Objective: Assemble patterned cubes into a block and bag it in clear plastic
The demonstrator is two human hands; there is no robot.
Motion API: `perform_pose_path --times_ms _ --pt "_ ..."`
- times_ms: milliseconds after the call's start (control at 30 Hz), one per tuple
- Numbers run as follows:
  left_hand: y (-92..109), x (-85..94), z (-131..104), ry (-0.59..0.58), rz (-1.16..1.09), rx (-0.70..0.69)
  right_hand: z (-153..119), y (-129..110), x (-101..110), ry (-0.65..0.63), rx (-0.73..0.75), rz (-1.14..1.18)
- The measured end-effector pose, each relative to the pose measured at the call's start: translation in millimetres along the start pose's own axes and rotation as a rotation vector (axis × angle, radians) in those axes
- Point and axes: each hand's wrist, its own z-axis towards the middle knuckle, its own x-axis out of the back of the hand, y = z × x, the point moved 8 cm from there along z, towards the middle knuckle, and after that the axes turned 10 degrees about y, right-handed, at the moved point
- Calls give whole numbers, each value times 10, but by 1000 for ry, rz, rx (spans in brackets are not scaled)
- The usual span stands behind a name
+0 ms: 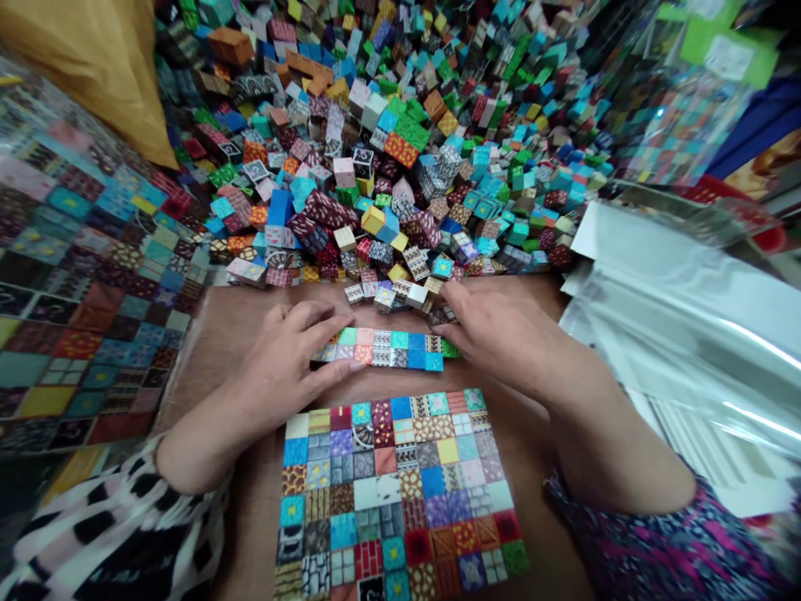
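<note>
My left hand [275,359] grips the left end of a short double row of printed cubes [400,349], with its thumb along the near side and its fingers along the far side. Near the row's right end, my right hand [506,338] has its thumb and index finger closed about a dark patterned cube [442,315]. A green cube [449,348] sits just below the right thumb, at the end of the row. Closer to me, a flat block of many cubes [400,484] set edge to edge lies on the brown tabletop [244,492].
A large heap of loose cubes [388,150] fills the far side. Wrapped cube blocks [81,292] stand at left, below a yellow-brown bag [93,67]. On the right lie clear plastic wrapping [694,325] and white sheets, with another bagged cube block [682,125] behind.
</note>
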Motion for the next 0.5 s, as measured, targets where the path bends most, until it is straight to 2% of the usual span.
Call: perform_pose_path --times_ms 300,500 --pt "-17 -5 -7 -7 -9 6 -14 35 13 19 11 32" --pt "-28 -13 -26 18 10 -21 -64 129 155 22 -15 100"
